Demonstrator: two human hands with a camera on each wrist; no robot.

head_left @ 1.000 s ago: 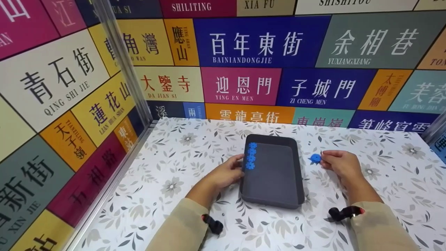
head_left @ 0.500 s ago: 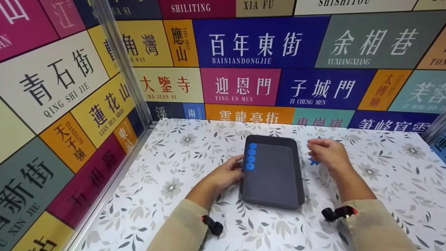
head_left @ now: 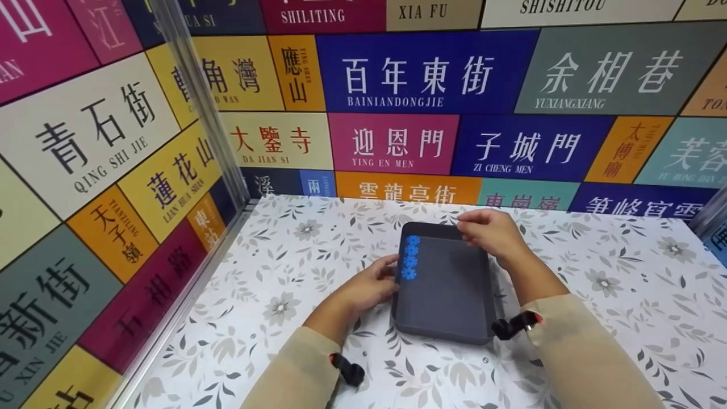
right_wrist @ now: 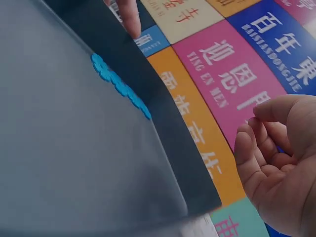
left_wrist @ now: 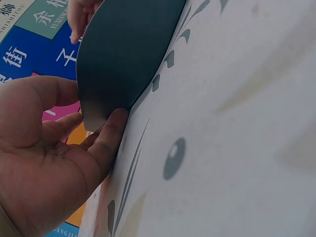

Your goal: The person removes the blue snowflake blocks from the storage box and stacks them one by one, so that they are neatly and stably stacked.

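A dark grey rectangular pan [head_left: 443, 307] lies on the table. Inside it, several small blue flower-shaped pieces [head_left: 410, 258] form a line along the left wall; the right wrist view also shows the blue row [right_wrist: 121, 86]. My left hand [head_left: 366, 287] rests against the outside of the pan's left wall, thumb and fingers spread, as the left wrist view of the hand [left_wrist: 54, 148] confirms. My right hand [head_left: 494, 233] is over the pan's far right corner. Its thumb and fingertips [right_wrist: 256, 111] come together; nothing between them can be made out.
A white tablecloth [head_left: 238, 318] printed with grey flowers and leaves covers the table. Behind and to the left stand walls of coloured street-name signs [head_left: 426, 71]. A metal corner post [head_left: 204, 108] runs up on the left. Each sleeve carries a black wrist camera [head_left: 347, 369].
My right hand has moved left from beside a blue piece on the table to above the pan's far right corner. That piece is now out of sight. The left hand stays put.
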